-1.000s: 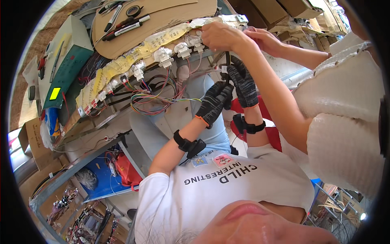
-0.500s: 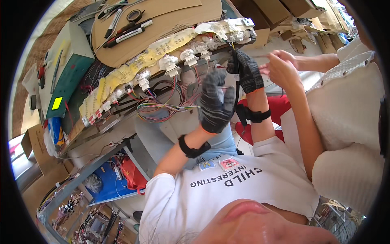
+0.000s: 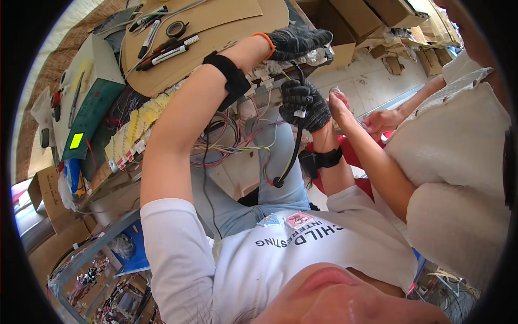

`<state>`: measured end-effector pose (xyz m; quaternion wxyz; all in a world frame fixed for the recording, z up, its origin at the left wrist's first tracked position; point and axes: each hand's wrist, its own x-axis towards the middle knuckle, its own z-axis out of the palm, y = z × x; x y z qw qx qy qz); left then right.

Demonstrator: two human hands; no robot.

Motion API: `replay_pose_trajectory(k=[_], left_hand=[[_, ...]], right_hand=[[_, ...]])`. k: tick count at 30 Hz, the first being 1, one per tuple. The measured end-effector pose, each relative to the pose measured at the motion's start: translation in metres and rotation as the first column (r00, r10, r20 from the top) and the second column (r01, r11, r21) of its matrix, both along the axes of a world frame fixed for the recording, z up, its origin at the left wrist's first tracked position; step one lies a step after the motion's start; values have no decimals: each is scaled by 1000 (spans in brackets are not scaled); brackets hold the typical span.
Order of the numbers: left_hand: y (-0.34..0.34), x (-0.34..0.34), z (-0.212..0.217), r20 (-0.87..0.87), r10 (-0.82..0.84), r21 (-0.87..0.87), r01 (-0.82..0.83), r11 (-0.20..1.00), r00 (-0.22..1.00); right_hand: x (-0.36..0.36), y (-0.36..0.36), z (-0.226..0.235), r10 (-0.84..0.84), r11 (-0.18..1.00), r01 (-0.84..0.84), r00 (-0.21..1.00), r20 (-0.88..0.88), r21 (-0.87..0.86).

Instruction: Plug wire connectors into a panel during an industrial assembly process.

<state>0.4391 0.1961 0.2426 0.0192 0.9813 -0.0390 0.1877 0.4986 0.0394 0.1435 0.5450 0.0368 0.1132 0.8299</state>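
Observation:
My right hand, in a dark striped glove, is closed around a black sleeved cable with a small white tag. The cable bends down to a round black end piece over my lap. My left hand, gloved alike, reaches across to the far right end of a long connector board covered in yellowish tape. Its fingers stretch out over that end, partly blurred; whatever lies beneath them is hidden. Coloured wires hang from the board's near side, and my left forearm covers its middle.
On the left stands a green-fronted tester box with a lit yellow display. Markers and a black tape roll lie on cardboard behind the board. Close on my right is another person, whose hand is near mine. Cardboard boxes stand beyond.
My left hand has left the cable area and moved far across to the board's end. My right hand has come slightly nearer and left with the cable. The other person's hands have moved lower.

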Motion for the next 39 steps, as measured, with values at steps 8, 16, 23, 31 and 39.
replay_pose_trajectory(k=[8, 16, 23, 31, 39], left_hand=[[-5, 13, 3, -50, -59, -39, 57, 998, 997], [-10, 30, -6, -207, -94, -26, 90, 996, 974], [-7, 24, -61, 14, 83, -59, -82, 995, 996], [-33, 10, -27, 119, 271, -10, -272, 962, 955], [-211, -173, -12, 112, 94, -758, 24, 652, 989]], right_hand=[[-5, 7, -6, -53, 997, 59, 992, -110, 46], [1, 1, -17, -94, 995, 88, 988, -124, -56], [2, -3, -16, -88, 994, 82, 993, -80, -79], [15, -3, -34, -22, 990, 20, 1000, -16, -142], [15, 1, -15, -39, 989, 58, 991, 132, -137]])
